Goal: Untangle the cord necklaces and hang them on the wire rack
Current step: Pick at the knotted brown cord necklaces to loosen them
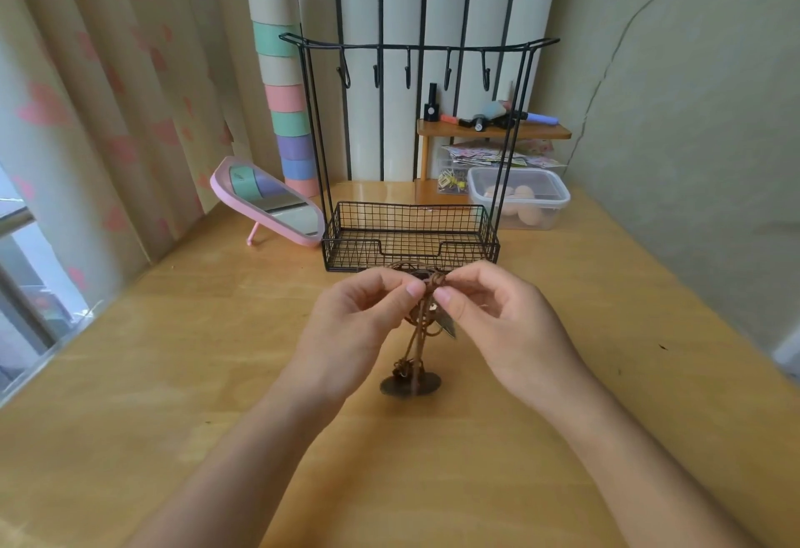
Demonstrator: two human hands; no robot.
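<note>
A tangled bundle of brown cord necklaces [422, 322] hangs between my two hands above the wooden table [173, 374]. My left hand [355, 322] pinches the knot from the left and my right hand [498, 318] pinches it from the right, fingertips almost touching. Cords drop from the knot to a dark oval pendant [410, 386] resting on the table; a second leaf-shaped pendant [448, 324] dangles by my right thumb. The black wire rack [411, 218] stands just behind my hands, with a basket base and a top bar carrying several bare hooks [408, 71].
A pink tilting mirror [268, 201] stands left of the rack. A clear lidded box [519, 197] and a small wooden shelf [489, 130] with bottles and pens sit behind on the right. Curtains hang at left, a wall closes the right side.
</note>
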